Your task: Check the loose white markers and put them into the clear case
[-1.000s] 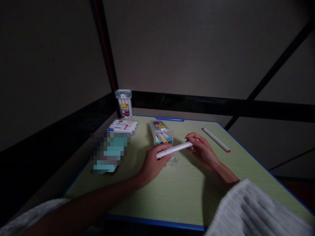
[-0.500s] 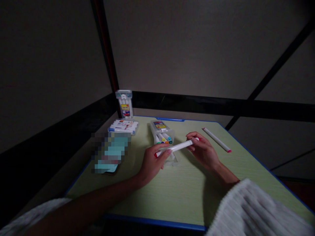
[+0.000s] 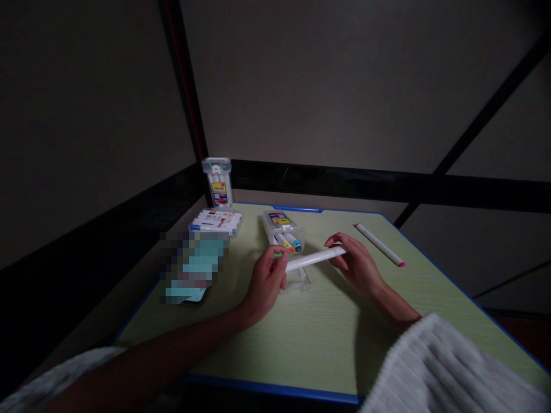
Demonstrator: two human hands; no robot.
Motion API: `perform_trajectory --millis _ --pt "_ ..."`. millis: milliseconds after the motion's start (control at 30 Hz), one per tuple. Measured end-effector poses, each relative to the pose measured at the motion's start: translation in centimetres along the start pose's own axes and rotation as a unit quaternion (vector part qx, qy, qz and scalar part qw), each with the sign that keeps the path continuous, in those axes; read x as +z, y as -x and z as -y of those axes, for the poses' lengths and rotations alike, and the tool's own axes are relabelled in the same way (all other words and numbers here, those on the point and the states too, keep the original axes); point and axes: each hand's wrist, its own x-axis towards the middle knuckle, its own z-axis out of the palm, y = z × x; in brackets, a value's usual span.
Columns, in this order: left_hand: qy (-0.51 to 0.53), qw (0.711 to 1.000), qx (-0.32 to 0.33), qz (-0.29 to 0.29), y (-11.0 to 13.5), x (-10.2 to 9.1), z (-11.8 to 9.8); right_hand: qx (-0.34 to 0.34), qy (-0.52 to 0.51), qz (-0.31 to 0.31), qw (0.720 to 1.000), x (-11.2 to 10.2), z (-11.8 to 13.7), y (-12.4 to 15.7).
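Both hands hold one white marker [image 3: 315,258] level above a pale green desk [image 3: 318,332]. My left hand [image 3: 267,281] pinches its left end, fingers closed. My right hand [image 3: 359,267] grips its right end with curled fingers. Just behind the marker lies an open clear marker case [image 3: 284,230] with several coloured caps showing. A small clear lid [image 3: 301,279] rests on the desk under the marker.
A second white marker with a pink tip [image 3: 379,245] lies at the right rear. A flat marker pack [image 3: 216,221] and an upright marker box [image 3: 217,181] stand at the back left. A blurred teal object [image 3: 191,267] lies at the left. The desk has a blue edge.
My left hand has slid along the marker and closed over its left end. The marker has shifted slightly right and stayed level between both hands.
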Motion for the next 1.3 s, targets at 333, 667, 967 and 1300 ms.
perform_trajectory --millis 333,667,967,1300 --pt "0.014 0.998 0.059 0.023 -0.04 0.14 0.39 0.028 -0.030 -0.034 0.999 -0.20 -0.07 -0.13" --pt "-0.002 0.998 0.062 0.015 0.14 0.06 0.32 0.044 0.001 -0.047 0.998 -0.17 -0.03 -0.18" --pt "-0.003 0.998 0.063 0.000 0.09 0.07 0.48 0.054 0.000 -0.046 0.997 -0.27 -0.10 -0.18" --pt "0.044 0.998 0.006 0.037 0.20 0.31 0.20 0.032 -0.003 -0.024 0.999 0.12 0.35 0.10"
